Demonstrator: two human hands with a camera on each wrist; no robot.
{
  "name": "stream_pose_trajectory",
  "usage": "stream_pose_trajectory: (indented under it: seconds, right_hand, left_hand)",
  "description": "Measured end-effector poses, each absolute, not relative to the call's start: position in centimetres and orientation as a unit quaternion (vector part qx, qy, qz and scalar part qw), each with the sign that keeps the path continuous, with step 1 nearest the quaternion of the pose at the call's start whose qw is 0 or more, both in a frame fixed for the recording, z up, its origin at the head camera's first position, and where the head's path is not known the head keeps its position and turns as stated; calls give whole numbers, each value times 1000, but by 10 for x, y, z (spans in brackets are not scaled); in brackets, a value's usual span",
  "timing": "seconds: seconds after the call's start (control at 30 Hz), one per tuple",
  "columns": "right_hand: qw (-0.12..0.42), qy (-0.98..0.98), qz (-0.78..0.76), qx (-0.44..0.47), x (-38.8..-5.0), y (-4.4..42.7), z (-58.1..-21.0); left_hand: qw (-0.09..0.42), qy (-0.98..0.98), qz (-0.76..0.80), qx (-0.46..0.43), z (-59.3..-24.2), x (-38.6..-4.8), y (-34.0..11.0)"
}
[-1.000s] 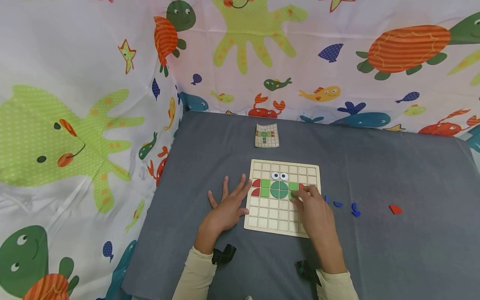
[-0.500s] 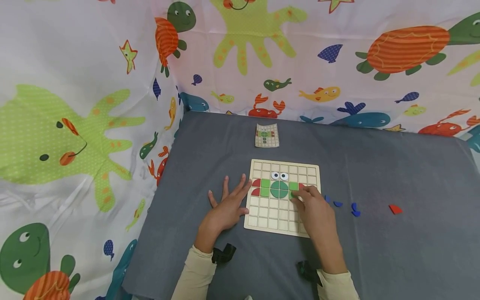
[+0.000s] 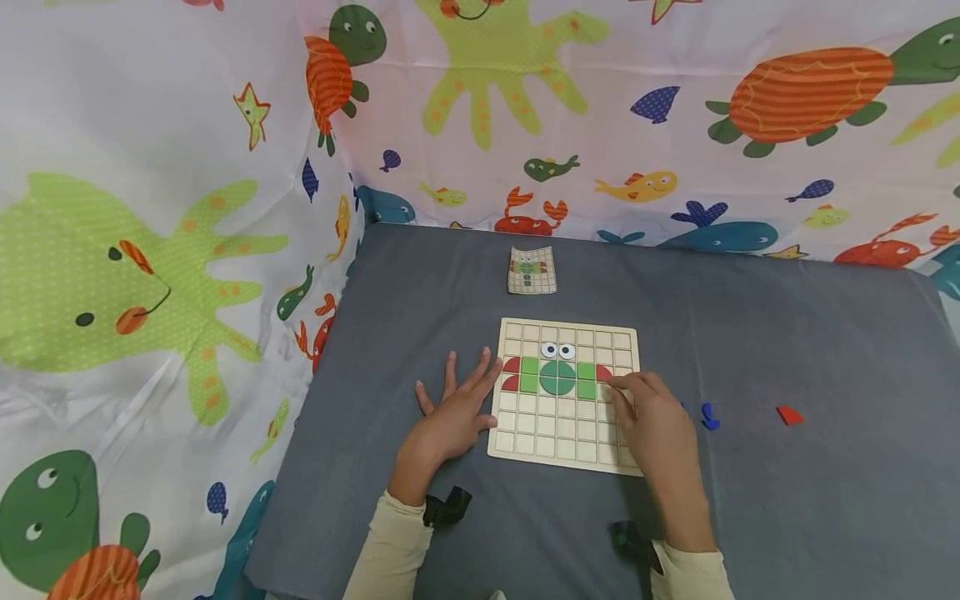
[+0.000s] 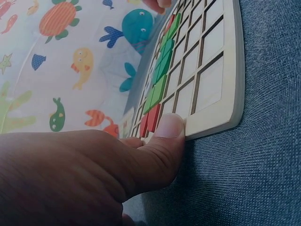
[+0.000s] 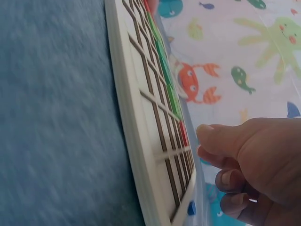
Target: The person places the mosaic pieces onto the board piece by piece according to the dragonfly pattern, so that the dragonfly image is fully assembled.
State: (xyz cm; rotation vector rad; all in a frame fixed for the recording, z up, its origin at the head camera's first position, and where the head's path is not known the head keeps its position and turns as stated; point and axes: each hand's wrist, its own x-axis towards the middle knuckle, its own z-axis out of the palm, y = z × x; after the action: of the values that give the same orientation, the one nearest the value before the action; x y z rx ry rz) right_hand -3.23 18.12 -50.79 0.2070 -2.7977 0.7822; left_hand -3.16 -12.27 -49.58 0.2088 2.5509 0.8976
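A wooden grid board (image 3: 525,427) lies on the grey cloth. In it sit two eye pieces (image 3: 557,351), a dark green circle of quarter pieces (image 3: 557,378), light green squares (image 3: 587,381) on both sides, and red quarter pieces (image 3: 511,374) at the outer ends. My left hand (image 3: 446,429) has its fingers spread, with fingertips and thumb (image 4: 169,127) against the board's left edge. My right hand (image 3: 656,421) hovers at the board's right side, thumb and index close together beside a red quarter piece (image 5: 183,133). Nothing shows between them.
Blue pieces (image 3: 709,417) lie on the cloth right of the right hand, partly hidden by it. Farther right is a loose red piece (image 3: 790,415). A small pattern card (image 3: 532,271) lies behind the board. Sea-animal fabric (image 3: 480,183) hangs at the back and left.
My right hand has moved off the lower light green square toward the right, leaving it in the grid and uncovering the right-hand red piece. The left hand stays put.
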Motion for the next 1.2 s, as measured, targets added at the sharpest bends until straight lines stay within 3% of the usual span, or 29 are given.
stream_pose_trajectory:
  seconds: [0.67, 1.2]
  right_hand:
    - [130, -958, 247, -71, -33, 261, -498]
    - [44, -961, 232, -142, -23, 352, -496]
  left_hand:
    - [205, 921, 322, 80, -496, -30, -120]
    - [175, 945, 268, 62, -488, -31, -111]
